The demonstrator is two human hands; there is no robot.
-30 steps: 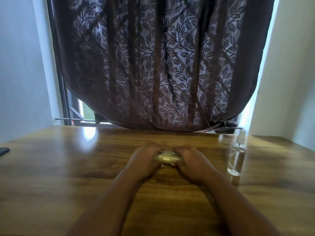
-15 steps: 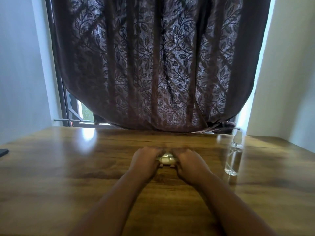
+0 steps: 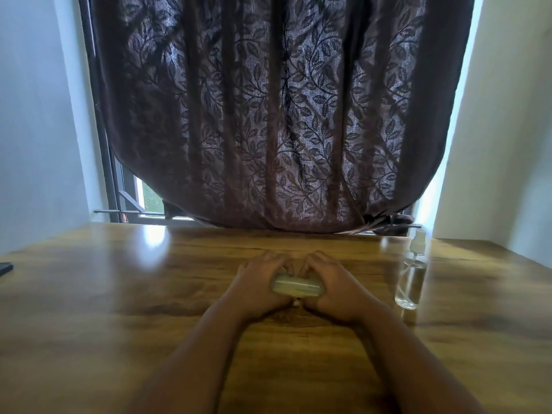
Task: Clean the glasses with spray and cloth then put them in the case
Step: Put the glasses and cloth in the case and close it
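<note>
Both hands are wrapping around a small pale glasses case (image 3: 297, 287) right in the middle of the wooden tabletop (image 3: 119, 294), the left hand (image 3: 258, 283) gripping its left end and the right hand (image 3: 334, 286) gripping the right end, fingers curling over the far edge. The case is looking like a rounded, oblong hard shell, creamy yellowish-green with a slightly glossy finish and a lighter seam band running along its length, and it's lying sideways, sitting at tabletop level. It's a bit blurry, so I can't tell if it's shut all the way, and I'm not making out any logo or writing on it. Off to the right, well apart from the hands, a clear spray bottle (image 3: 411, 274) is standing upright, a slim plastic cylinder with clear liquid inside and a pale cap on top, no readable label. The tabletop is showing a warm brown wood grain with a shiny surface catching window glare. A dark flat object (image 3: 5, 268) is poking in at the left edge. Behind the tabletop, a brown curtain (image 3: 268, 115) with a leafy vine pattern is hanging across the window.
</note>
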